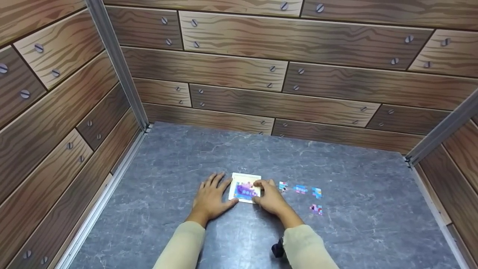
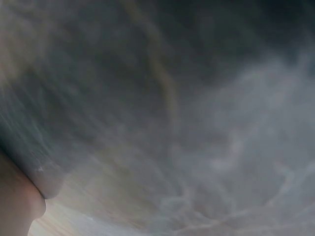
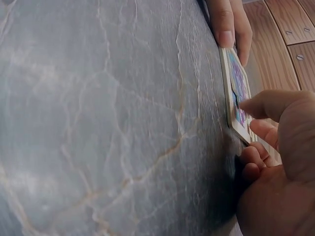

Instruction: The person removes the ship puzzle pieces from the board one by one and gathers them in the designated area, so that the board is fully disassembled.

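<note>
A small white-framed jigsaw puzzle (image 1: 246, 175) lies on the table, its picture purple, pink and blue. My left hand (image 1: 211, 200) rests flat at its left side, fingers spread, thumb at the near left corner. In the right wrist view, left fingers (image 3: 225, 38) touch the frame's far end. My right hand (image 1: 271, 198) is over the right side; its thumb and index finger pinch at a puzzle piece, largely hidden, inside the frame. A dark gap shows beside the right thumb (image 3: 251, 106). The left wrist view is mostly blurred tabletop, with some skin (image 2: 17, 201) at lower left.
Loose puzzle pieces lie right of the frame: one by the right hand (image 1: 283, 185), a blue one (image 1: 300, 189), another (image 1: 316, 192) and a pink one (image 1: 316, 209) nearer me. Wood-patterned walls (image 1: 239, 71) enclose the grey marbled table (image 1: 168, 160).
</note>
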Tool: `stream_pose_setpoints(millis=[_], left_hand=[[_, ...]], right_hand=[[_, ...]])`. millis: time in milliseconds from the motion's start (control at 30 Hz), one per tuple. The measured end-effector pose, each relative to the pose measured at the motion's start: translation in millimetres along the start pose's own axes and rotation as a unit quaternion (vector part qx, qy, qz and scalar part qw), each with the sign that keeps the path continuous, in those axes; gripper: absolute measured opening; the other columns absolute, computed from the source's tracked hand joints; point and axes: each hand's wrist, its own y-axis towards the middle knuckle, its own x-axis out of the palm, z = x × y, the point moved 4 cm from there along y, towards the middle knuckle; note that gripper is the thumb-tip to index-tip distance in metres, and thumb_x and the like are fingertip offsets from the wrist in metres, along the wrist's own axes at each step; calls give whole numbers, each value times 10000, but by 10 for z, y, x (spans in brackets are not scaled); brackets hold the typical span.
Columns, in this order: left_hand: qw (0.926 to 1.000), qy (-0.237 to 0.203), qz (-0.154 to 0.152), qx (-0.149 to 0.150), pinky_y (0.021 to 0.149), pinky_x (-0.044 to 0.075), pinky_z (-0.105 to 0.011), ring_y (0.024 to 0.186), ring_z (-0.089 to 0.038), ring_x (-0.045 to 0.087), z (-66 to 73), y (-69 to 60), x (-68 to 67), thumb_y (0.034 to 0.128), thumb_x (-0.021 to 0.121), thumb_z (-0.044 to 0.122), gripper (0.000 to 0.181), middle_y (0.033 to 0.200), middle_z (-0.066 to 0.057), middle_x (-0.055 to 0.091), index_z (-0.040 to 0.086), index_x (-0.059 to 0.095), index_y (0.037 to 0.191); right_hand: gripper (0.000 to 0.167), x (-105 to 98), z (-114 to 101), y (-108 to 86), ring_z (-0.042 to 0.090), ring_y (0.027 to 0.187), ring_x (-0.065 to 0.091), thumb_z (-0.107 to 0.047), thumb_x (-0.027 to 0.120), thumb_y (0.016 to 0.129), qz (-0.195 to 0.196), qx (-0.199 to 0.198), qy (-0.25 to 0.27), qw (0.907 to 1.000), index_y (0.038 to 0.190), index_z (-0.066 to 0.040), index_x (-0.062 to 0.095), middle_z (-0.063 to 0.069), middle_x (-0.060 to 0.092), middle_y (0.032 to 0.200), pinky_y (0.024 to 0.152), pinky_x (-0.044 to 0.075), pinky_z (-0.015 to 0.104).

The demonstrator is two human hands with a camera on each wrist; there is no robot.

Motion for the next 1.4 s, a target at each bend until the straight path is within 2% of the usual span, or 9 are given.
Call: stream_pose_setpoints(millis=[167, 467, 733, 800, 967, 1033, 1300, 1400], left_hand=[[10000, 19, -21, -37, 1306, 293, -682, 1676, -339, 280, -4, 1, 6, 925, 457, 915, 903, 1781, -8, 346, 390, 436, 1659], [10000, 31, 10, -32, 1303, 302, -674, 1671, -341, 293, -9, 7, 16, 922, 465, 914, 901, 1775, -9, 359, 387, 450, 1652], [10000, 17, 70, 41, 1293, 316, -682, 1666, -345, 300, -14, 9, 25, 925, 492, 894, 891, 1777, -11, 356, 378, 457, 1650], [10000, 11, 53, 27, 1293, 315, -683, 1666, -344, 299, -13, 9, 26, 924, 495, 894, 890, 1777, -9, 355, 380, 458, 1649], [10000, -53, -11, -14, 1300, 301, -687, 1672, -346, 286, -8, 4, 18, 924, 490, 896, 894, 1783, -6, 343, 383, 448, 1654], [10000, -68, -20, -13, 1301, 298, -688, 1674, -346, 282, -7, 4, 16, 926, 489, 894, 893, 1785, -5, 339, 383, 444, 1657], [10000, 4, 15, -20, 1300, 307, -677, 1670, -343, 292, -11, 8, 16, 925, 477, 905, 895, 1779, -6, 349, 388, 442, 1655], [10000, -1, 7, -53, 1298, 307, -682, 1672, -342, 288, -8, 3, 21, 922, 483, 905, 895, 1781, -4, 345, 390, 444, 1653]], right_hand=[[455, 8, -1, 1, 298, 1148, 600, -161, 870, 882, 4, -5, 18, 10000, 1288, -119, 668, 153, 548, 1255, 1089, 500, 525], [387, 34, -25, 4, 267, 1077, 556, -80, 844, 887, 37, -80, 58, 9999, 1244, -128, 702, 142, 527, 1191, 1033, 506, 505], [404, 63, -92, 5, 308, 1086, 575, -15, 827, 855, 90, -19, 42, 9999, 1225, -140, 723, 145, 520, 1200, 1043, 503, 520], [456, 63, -96, 16, 297, 1069, 557, -3, 822, 846, 38, 85, 57, 9999, 1263, -152, 716, 148, 511, 1208, 1023, 495, 493], [693, 63, -108, 51, 276, 1045, 512, 12, 797, 841, -206, 368, 110, 9991, 1496, -138, 629, 190, 492, 1291, 996, 471, 431], [734, 59, -122, 60, 273, 1039, 507, 22, 784, 830, -281, 404, 108, 9987, 1527, -130, 612, 198, 490, 1302, 989, 470, 419], [652, 52, -173, 63, 268, 1002, 532, 86, 744, 740, -284, 319, 102, 9990, 1341, -163, 709, 189, 496, 1244, 906, 461, 355], [658, 49, -174, 65, 290, 1029, 549, 110, 752, 734, -286, 381, 167, 9987, 1329, -166, 701, 209, 496, 1270, 911, 468, 358]])
